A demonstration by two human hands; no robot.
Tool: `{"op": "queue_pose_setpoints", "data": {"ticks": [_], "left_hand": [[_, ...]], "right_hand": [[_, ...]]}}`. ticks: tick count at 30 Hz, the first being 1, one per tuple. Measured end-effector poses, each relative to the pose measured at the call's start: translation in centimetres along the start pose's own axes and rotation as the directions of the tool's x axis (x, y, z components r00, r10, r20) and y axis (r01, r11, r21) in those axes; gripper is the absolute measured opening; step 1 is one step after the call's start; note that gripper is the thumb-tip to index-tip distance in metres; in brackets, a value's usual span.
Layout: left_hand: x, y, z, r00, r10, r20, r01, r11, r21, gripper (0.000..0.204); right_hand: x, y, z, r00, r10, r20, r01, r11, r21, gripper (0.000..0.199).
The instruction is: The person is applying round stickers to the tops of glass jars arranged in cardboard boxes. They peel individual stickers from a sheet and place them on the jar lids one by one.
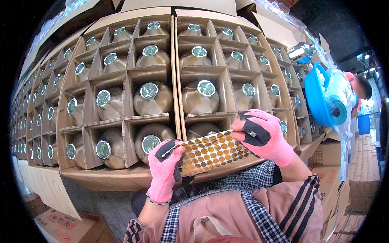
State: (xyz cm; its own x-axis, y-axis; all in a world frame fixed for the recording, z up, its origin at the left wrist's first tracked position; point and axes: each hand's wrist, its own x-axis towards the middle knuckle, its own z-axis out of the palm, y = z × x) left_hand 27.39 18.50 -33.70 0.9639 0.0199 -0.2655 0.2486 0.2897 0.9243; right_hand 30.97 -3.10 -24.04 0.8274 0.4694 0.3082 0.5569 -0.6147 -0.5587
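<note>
- A white sheet of round gold stickers (212, 152) is just off the middle of the view, toward 5 o'clock. It is held up in front of the glass bottles, and its right end is higher than its left.
- The left hand (165, 160), in a pink and black glove, is at 9 o'clock from the sheet. Its thumb and fingers pinch the sheet's left end. A small pale bit shows by the fingertips, but I cannot tell what it is.
- The right hand (265, 135), in a matching glove, is at 2 o'clock from the sheet. Its thumb and fingers pinch the top right corner.
- A bead bracelet (158, 201) goes around the left wrist, at 6 o'clock from that hand.
- One glass bottle (151, 144) is near the left hand, at 11 o'clock from it. It has a fat round body and a shiny mouth.
- Another bottle (201, 129) sits at 11 o'clock from the sheet, which partly hides it.
- The bottles stand in two big cardboard boxes (117, 178), each in its own little square.
- A blue tub (314, 99) is toward 3 o'clock. Another person (357, 90) is farther out that way.
</note>
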Motion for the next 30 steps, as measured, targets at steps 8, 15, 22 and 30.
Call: {"op": "queue_pose_setpoints", "data": {"ticks": [8,15,22,30], "left_hand": [[0.3,0.3,0.1,0.995,-0.094,-0.024,0.094,0.996,0.001,0.015],[0.8,0.5,0.6,0.991,-0.104,0.082,0.095,0.99,0.107,0.017],[1.5,0.7,0.3,0.986,-0.138,0.089,0.131,0.988,0.077,0.018],[1.8,0.8,0.2,0.978,-0.172,0.122,0.159,0.981,0.107,0.016]], "right_hand": [[0.8,0.4,-0.6,0.994,-0.066,-0.088,0.083,0.974,0.21,0.015],[9.6,9.7,-2.3,0.94,0.257,-0.223,-0.146,0.896,0.42,0.008],[24.3,24.8,2.5,0.976,0.166,-0.144,-0.215,0.856,-0.47,0.011],[30.8,23.7,7.7,0.827,0.473,0.304,-0.093,0.648,-0.756,0.043]]}}
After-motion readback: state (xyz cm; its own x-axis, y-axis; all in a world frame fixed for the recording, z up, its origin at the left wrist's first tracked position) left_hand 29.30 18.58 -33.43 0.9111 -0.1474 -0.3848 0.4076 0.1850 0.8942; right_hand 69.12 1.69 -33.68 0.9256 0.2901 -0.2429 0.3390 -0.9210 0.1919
